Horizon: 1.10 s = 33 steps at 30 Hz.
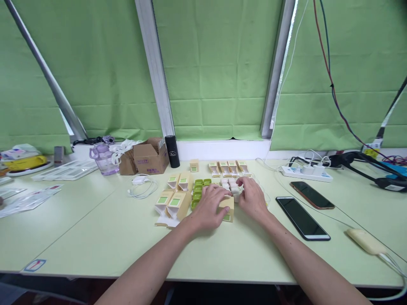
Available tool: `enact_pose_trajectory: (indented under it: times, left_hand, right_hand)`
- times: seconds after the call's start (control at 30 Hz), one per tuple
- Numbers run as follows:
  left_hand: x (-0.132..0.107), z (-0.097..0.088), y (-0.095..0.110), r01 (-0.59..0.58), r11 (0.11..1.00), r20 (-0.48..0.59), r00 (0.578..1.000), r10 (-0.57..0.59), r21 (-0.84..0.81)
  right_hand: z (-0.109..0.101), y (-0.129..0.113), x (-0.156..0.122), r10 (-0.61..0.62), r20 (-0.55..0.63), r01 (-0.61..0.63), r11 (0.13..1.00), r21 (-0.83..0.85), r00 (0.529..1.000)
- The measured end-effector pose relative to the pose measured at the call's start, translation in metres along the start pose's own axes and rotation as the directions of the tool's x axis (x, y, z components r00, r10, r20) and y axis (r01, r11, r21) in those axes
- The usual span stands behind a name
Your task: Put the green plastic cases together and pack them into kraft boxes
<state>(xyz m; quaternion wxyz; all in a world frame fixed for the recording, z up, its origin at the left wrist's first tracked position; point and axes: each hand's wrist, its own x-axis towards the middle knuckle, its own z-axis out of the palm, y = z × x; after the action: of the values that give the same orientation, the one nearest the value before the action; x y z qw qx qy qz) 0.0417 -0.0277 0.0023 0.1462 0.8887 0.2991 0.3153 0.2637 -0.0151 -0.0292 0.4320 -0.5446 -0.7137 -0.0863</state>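
Observation:
My left hand is closed around a small beige box with a green label, fingers over its top and thumb at its front. My right hand is just right of that box, fingers curled at a cluster of small white cube-shaped pieces; what its fingertips grip is hidden. Left of my left hand stand green cube-shaped pieces in rows, partly covered by the hand. Further left, several larger beige boxes lie with open flaps. Behind are a row of open small boxes and a single box.
A white charger with cable, a brown carton, a black cylinder and a purple jug stand left. Two phones, a power strip and a cream power bank lie right, with cables crossing the table.

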Motion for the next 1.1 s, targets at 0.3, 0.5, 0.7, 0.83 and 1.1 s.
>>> enact_pose_trajectory:
  times: [0.3, 0.5, 0.7, 0.83, 1.1]
  left_hand:
    - [0.015, -0.01, 0.009, -0.029, 0.996, 0.136, 0.991, 0.017, 0.084]
    - [0.035, -0.027, 0.005, -0.089, 0.994, 0.199, 0.977, 0.076, 0.06]
    - [0.077, -0.08, -0.026, -0.014, 0.982, 0.087, 0.996, -0.002, 0.191]
    - [0.1, -0.106, -0.065, 0.143, 0.941, -0.001, 0.989, -0.15, 0.306]
    - [0.11, -0.103, -0.133, 0.334, 0.801, -0.099, 0.939, -0.33, 0.497]
  right_hand:
    - [0.001, -0.003, -0.001, 0.033, -0.006, -0.033, 0.998, 0.059, 0.999]
    - [0.0, -0.004, -0.001, 0.026, -0.035, -0.024, 0.997, 0.074, 0.999]
    - [-0.001, -0.008, -0.001, 0.019, -0.038, -0.016, 0.998, 0.067, 0.999]
    - [-0.001, -0.01, -0.002, 0.02, -0.013, -0.019, 0.997, 0.074, 1.0]
    - [-0.001, -0.013, -0.003, 0.01, 0.012, -0.011, 0.996, 0.089, 1.0]
